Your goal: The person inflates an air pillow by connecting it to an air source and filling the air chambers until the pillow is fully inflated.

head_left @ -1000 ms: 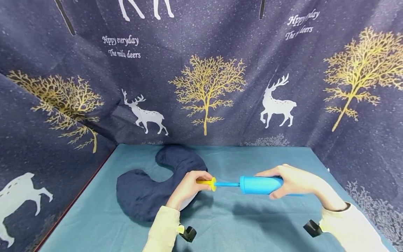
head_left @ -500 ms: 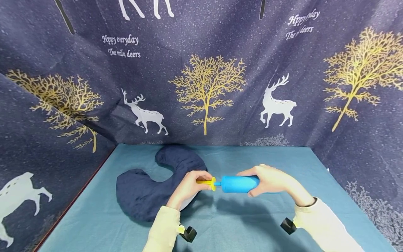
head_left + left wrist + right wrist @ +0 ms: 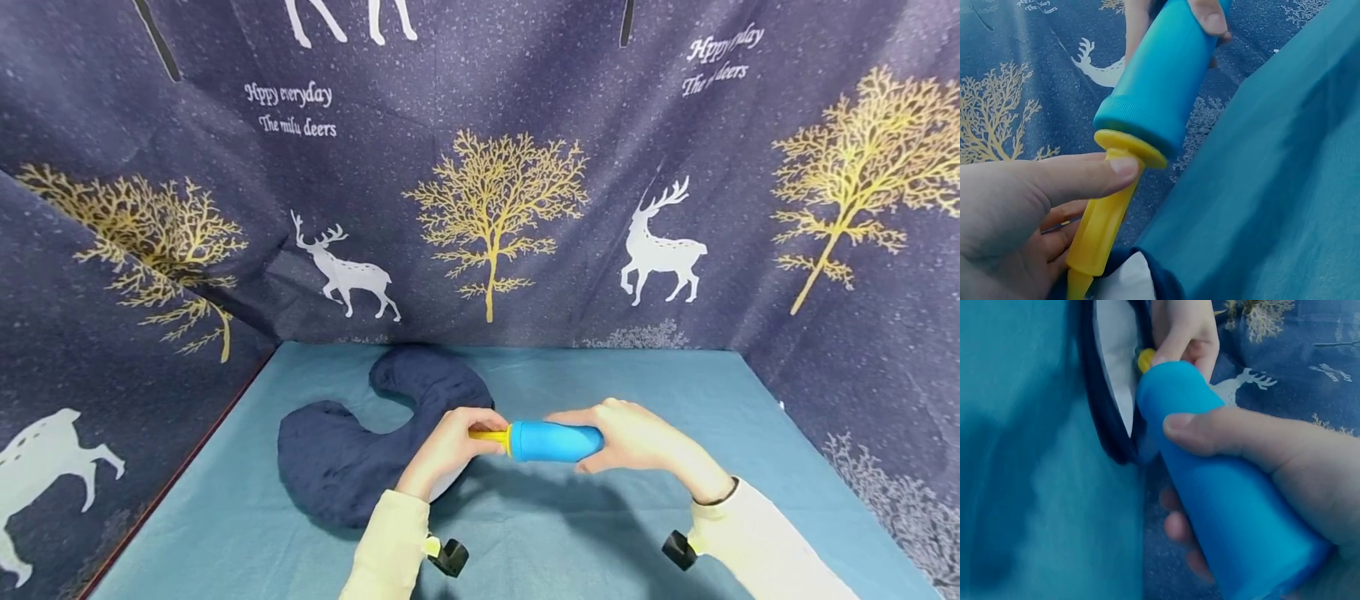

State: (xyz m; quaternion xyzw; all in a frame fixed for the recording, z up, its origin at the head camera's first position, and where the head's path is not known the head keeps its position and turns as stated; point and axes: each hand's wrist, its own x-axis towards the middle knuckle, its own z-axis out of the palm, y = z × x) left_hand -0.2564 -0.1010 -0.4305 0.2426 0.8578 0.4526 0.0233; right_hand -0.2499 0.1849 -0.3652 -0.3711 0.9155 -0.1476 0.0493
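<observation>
A hand pump with a blue barrel [image 3: 553, 441] and a yellow nozzle end [image 3: 1099, 231] is held level above the table between both hands. My left hand [image 3: 454, 440] grips the yellow part, its thumb just below the yellow flange [image 3: 1130, 147] in the left wrist view. Around the blue barrel curl the fingers of my right hand [image 3: 637, 437]. Flange and barrel meet, with no blue rod showing between them. Behind the left hand lies a dark blue U-shaped neck pillow [image 3: 337, 467]; a white part [image 3: 1116, 356] of it shows near the nozzle. The nozzle's tip is hidden in the head view.
A teal cloth [image 3: 675, 375] covers the table. Dark blue fabric [image 3: 555, 92] printed with deer and trees hangs behind it and at both sides. Each wrist carries a small black camera [image 3: 450, 557].
My right hand has moved left with the blue barrel, and the blue rod has slid in until the barrel meets the yellow flange. The left hand and pillow have stayed put.
</observation>
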